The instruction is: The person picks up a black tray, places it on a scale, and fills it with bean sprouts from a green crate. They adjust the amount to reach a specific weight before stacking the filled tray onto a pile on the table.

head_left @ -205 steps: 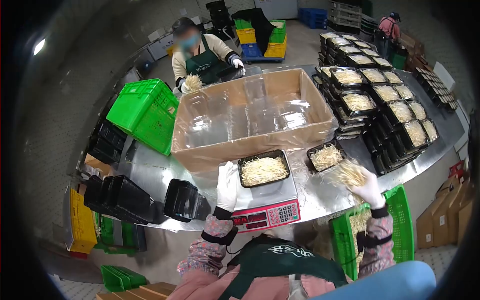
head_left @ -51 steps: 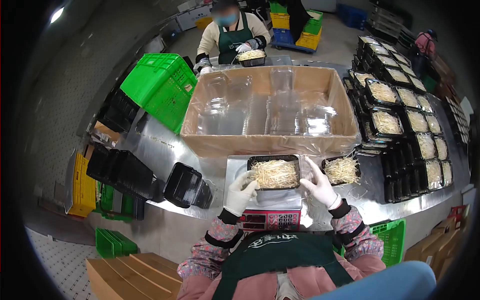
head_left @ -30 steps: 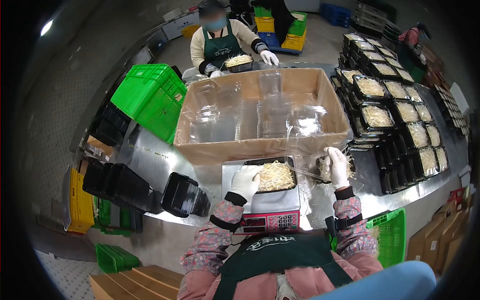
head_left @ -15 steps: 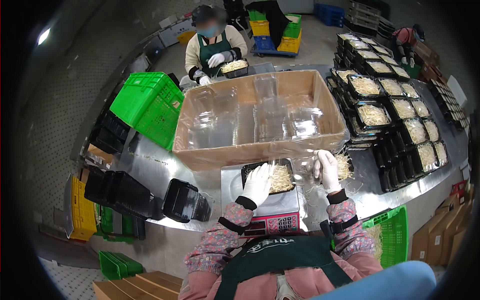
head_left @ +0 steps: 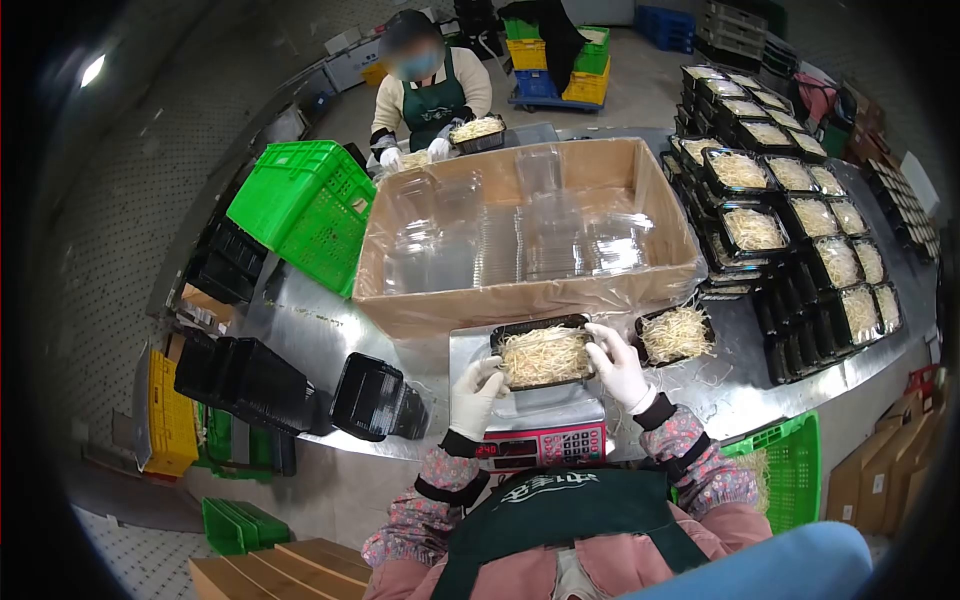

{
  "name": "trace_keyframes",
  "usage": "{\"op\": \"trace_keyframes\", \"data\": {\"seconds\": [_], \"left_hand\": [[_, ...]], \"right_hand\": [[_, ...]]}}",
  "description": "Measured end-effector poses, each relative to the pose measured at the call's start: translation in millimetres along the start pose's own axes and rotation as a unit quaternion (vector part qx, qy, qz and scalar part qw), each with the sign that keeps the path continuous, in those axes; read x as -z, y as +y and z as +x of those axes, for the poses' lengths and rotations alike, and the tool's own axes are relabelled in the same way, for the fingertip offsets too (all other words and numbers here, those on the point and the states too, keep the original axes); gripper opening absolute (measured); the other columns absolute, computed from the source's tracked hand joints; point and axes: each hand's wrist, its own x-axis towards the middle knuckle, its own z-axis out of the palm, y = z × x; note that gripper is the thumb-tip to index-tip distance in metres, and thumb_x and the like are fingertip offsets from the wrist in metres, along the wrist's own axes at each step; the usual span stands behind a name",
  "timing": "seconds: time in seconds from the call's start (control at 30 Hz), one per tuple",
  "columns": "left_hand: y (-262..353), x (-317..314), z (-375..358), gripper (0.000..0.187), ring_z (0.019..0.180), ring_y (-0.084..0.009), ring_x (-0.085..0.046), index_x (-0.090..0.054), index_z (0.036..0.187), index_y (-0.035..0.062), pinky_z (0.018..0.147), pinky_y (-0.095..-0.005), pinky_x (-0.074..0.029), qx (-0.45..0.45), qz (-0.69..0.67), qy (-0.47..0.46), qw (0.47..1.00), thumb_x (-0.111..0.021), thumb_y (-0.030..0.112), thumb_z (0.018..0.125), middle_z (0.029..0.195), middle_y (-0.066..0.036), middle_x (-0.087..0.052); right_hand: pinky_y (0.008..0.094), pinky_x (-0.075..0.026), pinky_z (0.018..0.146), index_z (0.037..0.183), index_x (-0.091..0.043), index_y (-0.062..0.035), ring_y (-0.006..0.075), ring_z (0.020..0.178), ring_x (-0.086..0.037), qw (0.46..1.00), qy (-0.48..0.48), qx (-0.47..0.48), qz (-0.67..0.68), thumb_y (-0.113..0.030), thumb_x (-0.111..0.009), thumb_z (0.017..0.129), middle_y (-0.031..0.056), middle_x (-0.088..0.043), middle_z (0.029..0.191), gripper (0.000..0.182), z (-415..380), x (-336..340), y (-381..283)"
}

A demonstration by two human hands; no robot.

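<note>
A black tray of bean sprouts (head_left: 545, 357) sits over the metal plate of a weighing scale (head_left: 548, 408), sprouts heaped up to its rim. White-gloved, my left hand (head_left: 474, 396) closes its fingers on the tray's left end. My right hand (head_left: 622, 368), in a matching glove, grips the opposite end near the far right corner, fingers curled over the rim. Red digits glow on the scale's display (head_left: 507, 449). Just right of my right hand stands a second sprout-filled tray (head_left: 676, 335), loose strands around it.
Beyond the scale, a cardboard box (head_left: 520, 303) holds stacked clear lids. Filled trays (head_left: 757, 230) are piled high at right; nested black trays (head_left: 365, 400) lie at left. A green crate (head_left: 300, 215) leans beside the box. Across the table, a co-worker (head_left: 430, 100) handles sprout trays.
My right hand has moved left from beside the second tray onto the tray on the scale; the clear plastic it held no longer shows there. My left hand shifted from over the sprouts to the left end.
</note>
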Motion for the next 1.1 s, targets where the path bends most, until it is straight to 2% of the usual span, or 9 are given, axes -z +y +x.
{"op": "trace_keyframes", "data": {"seconds": [0.1,0.17,0.3,0.37,0.47,0.7,0.77,0.93,1.1], "left_hand": [[-15.9,0.3,18.4,0.026,0.082,-0.0154,-0.063,-0.062,0.117,0.0003,0.072,-0.0274,-0.050,-0.013,0.082,0.058,0.995,-0.059,0.008,0.093,0.096,-0.007,-0.067],[-12.8,-1.0,42.2,0.027,0.085,-0.0248,-0.063,-0.064,0.116,0.0034,0.078,-0.0350,-0.049,-0.265,0.389,0.123,0.874,-0.058,0.017,0.093,0.098,-0.010,-0.068],[-17.3,2.3,70.0,0.030,0.095,-0.0311,-0.063,-0.068,0.115,0.0100,0.087,-0.0361,-0.048,-0.066,0.481,0.088,0.870,-0.056,0.028,0.094,0.104,-0.015,-0.067],[-80.8,27.4,98.6,0.031,0.093,-0.0255,-0.065,-0.068,0.113,0.0051,0.084,-0.0324,-0.050,-0.072,0.304,0.062,0.948,-0.059,0.025,0.092,0.104,-0.013,-0.069],[-70.3,28.8,91.4,0.025,0.086,-0.0142,-0.064,-0.070,0.105,-0.0034,0.075,-0.0272,-0.051,0.032,-0.014,0.036,0.999,-0.069,0.012,0.085,0.096,-0.007,-0.070],[-65.4,9.1,85.9,0.023,0.090,-0.0145,-0.063,-0.069,0.103,-0.0040,0.081,-0.0272,-0.050,-0.032,0.056,0.119,0.991,-0.071,0.007,0.084,0.097,-0.008,-0.070],[-65.2,12.9,78.2,0.026,0.091,-0.0146,-0.063,-0.068,0.104,-0.0043,0.083,-0.0258,-0.049,-0.048,0.055,0.102,0.992,-0.074,0.012,0.085,0.101,-0.008,-0.069],[-20.5,19.9,5.2,0.033,0.072,-0.0317,-0.065,-0.045,0.115,0.0055,0.058,-0.0451,-0.059,0.277,-0.143,-0.058,0.949,-0.066,0.010,0.090,0.091,-0.017,-0.061],[-44.0,-1.3,-6.6,0.011,0.076,-0.0221,-0.064,-0.057,0.092,0.0050,0.064,-0.0369,-0.057,0.133,-0.216,0.023,0.967,-0.062,-0.002,0.086,0.088,-0.008,-0.063]], "right_hand": [[0.0396,-0.050,0.057,0.117,-0.059,-0.0091,0.0281,0.063,-0.066,0.969,0.020,0.120,-0.213,-0.021,-0.061,0.093,0.0134,-0.067,0.076,0.027,20.6,0.8,8.4],[0.0445,-0.051,0.061,0.112,-0.059,-0.0101,0.0343,0.069,-0.067,0.962,0.016,0.117,-0.247,-0.026,-0.060,0.093,0.0147,-0.069,0.078,0.024,40.1,-0.3,16.7],[0.0414,-0.052,0.064,0.108,-0.060,-0.0075,0.0321,0.069,-0.067,0.937,-0.060,0.027,-0.343,-0.026,-0.062,0.092,0.0144,-0.069,0.078,0.024,57.2,-6.9,34.2],[0.0374,-0.053,0.065,0.104,-0.062,-0.0056,0.0287,0.069,-0.067,0.933,-0.070,0.002,-0.354,-0.025,-0.063,0.092,0.0125,-0.070,0.079,0.022,59.5,-14.1,56.3],[0.0287,-0.046,0.064,0.083,-0.061,-0.0025,0.0105,0.071,-0.059,0.986,-0.031,-0.138,0.089,-0.025,-0.065,0.092,0.0003,-0.065,0.078,0.024,56.7,-29.0,98.3],[0.0228,-0.045,0.067,0.083,-0.060,-0.0039,0.0059,0.072,-0.054,0.972,-0.007,-0.185,0.147,-0.016,-0.068,0.090,-0.0021,-0.062,0.078,0.016,52.4,-32.0,78.9],[0.0222,-0.043,0.052,0.086,-0.057,-0.0055,0.0047,0.058,-0.051,0.974,0.012,-0.123,0.189,-0.019,-0.069,0.090,-0.0014,-0.060,0.072,0.019,46.2,-26.8,72.3],[0.0250,-0.050,0.043,0.090,-0.045,-0.0104,0.0134,0.056,-0.064,0.897,-0.212,-0.350,0.168,-0.021,-0.070,0.089,0.0050,-0.063,0.074,0.028,3.5,24.7,20.1],[0.0246,-0.050,0.041,0.086,-0.044,-0.0100,0.0131,0.054,-0.064,0.889,-0.087,-0.301,0.334,-0.009,-0.070,0.086,0.0044,-0.062,0.069,0.026,-30.6,5.5,22.7]]}}
